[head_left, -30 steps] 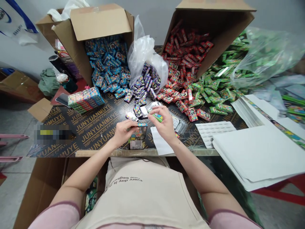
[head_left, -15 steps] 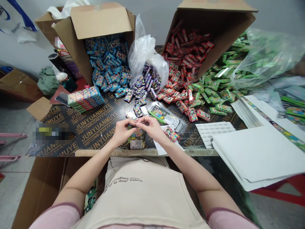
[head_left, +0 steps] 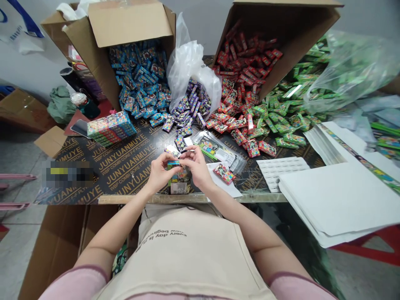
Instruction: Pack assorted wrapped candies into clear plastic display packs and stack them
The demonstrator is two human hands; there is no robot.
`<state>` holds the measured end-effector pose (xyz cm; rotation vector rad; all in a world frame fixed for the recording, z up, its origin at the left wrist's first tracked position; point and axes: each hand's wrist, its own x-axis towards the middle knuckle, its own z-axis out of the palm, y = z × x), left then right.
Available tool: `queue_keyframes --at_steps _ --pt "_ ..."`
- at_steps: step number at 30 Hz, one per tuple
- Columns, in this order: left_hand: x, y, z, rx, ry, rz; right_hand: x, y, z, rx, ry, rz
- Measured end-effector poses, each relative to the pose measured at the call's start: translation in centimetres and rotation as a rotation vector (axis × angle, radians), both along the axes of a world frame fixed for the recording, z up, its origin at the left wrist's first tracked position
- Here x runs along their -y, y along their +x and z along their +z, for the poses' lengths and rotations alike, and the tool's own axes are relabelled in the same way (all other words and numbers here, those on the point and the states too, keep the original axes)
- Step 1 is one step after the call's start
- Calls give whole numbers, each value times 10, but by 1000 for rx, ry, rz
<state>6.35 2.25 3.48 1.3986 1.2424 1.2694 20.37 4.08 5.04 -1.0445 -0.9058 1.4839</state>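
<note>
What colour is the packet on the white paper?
The packet is red with multicoloured print; head view.

I wear a plain cream apron (head_left: 193,266) over a pink top with short sleeves (head_left: 73,285), each finished in a darker mauve band (head_left: 101,271). Small dark lettering (head_left: 167,233) crosses my apron, upside down to me, reading "every day is" and "new beginn". My forearms (head_left: 115,227) and fingers (head_left: 160,163) are bare.
</note>
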Motion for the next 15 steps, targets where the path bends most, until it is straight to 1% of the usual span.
queue_keyframes --at_steps 2,4,5,6,7,9,11,12,14,15 --pt "5 3 -8 113 -67 -8 -4 -1 -5 -28 -70 -53" --pt "10 3 -17 173 -150 -70 -6 1 -13 -40 -150 -97" --pt "13 0 -20 164 -175 -90 -7 3 -18 -49 -184 -104" --pt "16 -6 -22 129 -175 -82 -7 6 -23 -60 -209 -106" --pt "18 -13 -22 64 -147 -40 -7 10 -29 -68 -221 -111" --pt "20 -32 -18 -150 -23 109 -6 18 -38 -63 -210 -138" --pt "18 -53 -13 -448 115 253 -5 24 -45 -4 -171 -161" --pt "15 -64 -13 -607 150 299 -4 26 -47 41 -144 -151" --pt "7 -82 -19 -908 116 325 -3 27 -52 156 -68 -85" --pt "3 -90 -26 -1038 64 303 -2 27 -54 223 -17 -34"
